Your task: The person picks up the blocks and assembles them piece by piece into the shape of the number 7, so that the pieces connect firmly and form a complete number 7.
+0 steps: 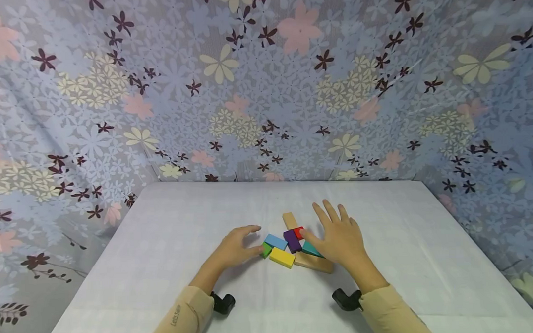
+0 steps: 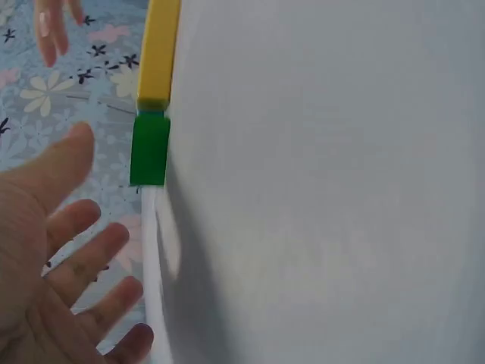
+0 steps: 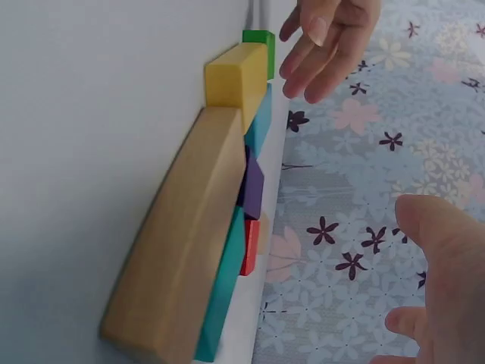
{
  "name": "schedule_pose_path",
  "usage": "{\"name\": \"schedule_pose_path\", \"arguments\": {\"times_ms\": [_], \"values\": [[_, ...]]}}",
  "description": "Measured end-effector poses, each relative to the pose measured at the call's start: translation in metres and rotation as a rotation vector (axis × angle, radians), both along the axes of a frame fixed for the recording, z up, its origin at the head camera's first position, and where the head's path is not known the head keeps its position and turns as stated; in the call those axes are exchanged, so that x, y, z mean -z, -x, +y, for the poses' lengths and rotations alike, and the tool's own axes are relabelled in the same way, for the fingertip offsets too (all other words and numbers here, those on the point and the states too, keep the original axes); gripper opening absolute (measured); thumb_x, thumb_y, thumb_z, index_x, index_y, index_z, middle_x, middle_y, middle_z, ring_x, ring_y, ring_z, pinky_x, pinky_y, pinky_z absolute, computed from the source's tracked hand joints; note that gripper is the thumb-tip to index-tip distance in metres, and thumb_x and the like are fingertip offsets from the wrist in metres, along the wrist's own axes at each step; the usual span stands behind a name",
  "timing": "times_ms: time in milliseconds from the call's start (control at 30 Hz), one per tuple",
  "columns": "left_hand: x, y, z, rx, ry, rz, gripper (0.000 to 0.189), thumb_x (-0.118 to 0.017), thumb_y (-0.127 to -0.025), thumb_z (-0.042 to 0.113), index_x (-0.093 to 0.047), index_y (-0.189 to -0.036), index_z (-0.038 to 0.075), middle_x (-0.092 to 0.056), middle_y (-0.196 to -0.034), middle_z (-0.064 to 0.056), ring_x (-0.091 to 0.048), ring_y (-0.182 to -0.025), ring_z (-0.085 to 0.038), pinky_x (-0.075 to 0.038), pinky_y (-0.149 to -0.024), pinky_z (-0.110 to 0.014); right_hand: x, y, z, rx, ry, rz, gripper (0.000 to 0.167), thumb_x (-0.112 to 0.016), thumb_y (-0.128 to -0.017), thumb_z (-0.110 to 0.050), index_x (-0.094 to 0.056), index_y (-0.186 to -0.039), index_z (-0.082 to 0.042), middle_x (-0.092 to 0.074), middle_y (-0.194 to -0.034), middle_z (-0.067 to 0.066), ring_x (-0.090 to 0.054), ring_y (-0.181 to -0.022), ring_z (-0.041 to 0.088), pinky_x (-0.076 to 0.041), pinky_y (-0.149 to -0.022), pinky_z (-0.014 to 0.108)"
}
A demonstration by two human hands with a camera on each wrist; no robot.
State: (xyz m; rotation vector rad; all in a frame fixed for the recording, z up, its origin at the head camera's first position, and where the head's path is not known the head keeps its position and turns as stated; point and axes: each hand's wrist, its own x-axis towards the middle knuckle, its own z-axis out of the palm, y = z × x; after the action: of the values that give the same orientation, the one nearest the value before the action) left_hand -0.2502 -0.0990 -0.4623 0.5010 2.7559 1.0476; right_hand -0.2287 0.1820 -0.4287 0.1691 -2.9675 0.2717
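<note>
A small cluster of coloured blocks lies on the white table, between both hands. It has a yellow block [image 1: 282,257], a light blue block [image 1: 276,241], a green block [image 2: 151,149], a purple block [image 1: 292,241], a red block [image 1: 298,232], a teal block [image 1: 312,249] and two plain wooden blocks, one long [image 3: 178,235] and one at the back [image 1: 289,220]. My left hand [image 1: 235,247] is beside the green block, fingers apart and holding nothing. Over the right side of the cluster, my right hand [image 1: 342,237] spreads its fingers, also holding nothing.
The white table [image 1: 179,225] extends on all sides of the blocks. A flowered cloth [image 1: 263,87] hangs behind the table and along its sides. Black wrist-worn devices [image 1: 223,303] stick out below the sleeves.
</note>
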Motion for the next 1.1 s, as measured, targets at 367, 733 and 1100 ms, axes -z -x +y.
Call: {"name": "schedule_pose_path", "arguments": {"times_ms": [367,733,1100], "values": [[0.011,0.003,0.003,0.074,0.046,0.039,0.060,-0.075,-0.088,0.037,-0.052,-0.142,0.023,-0.064,-0.134,0.002,-0.047,-0.137,-0.030,-0.028,-0.115,-0.062,0.013,-0.005,0.008,-0.029,0.012,-0.025,0.083,-0.054,-0.089,-0.068,-0.034,-0.155,-0.021,-0.035,-0.159,0.013,-0.033,-0.143,0.047,-0.035,-0.105,0.070],[0.010,0.001,0.005,0.083,0.049,0.061,0.062,-0.081,-0.082,0.035,-0.057,-0.138,0.022,-0.070,-0.120,0.003,-0.051,-0.132,-0.029,-0.030,-0.113,-0.061,0.024,-0.014,0.019,-0.152,0.120,-0.063,0.076,-0.064,-0.087,-0.062,-0.047,-0.147,-0.019,-0.046,-0.152,0.010,-0.043,-0.138,0.037,-0.040,-0.105,0.063],[0.012,-0.002,0.008,0.047,0.069,0.075,0.057,-0.081,-0.081,0.037,-0.060,-0.133,0.021,-0.070,-0.114,0.007,-0.054,-0.124,-0.024,-0.034,-0.112,-0.054,0.032,-0.016,0.029,-0.209,0.123,-0.089,0.075,-0.067,-0.085,-0.062,-0.051,-0.144,-0.018,-0.050,-0.148,0.008,-0.046,-0.136,0.036,-0.039,-0.106,0.062]]}}
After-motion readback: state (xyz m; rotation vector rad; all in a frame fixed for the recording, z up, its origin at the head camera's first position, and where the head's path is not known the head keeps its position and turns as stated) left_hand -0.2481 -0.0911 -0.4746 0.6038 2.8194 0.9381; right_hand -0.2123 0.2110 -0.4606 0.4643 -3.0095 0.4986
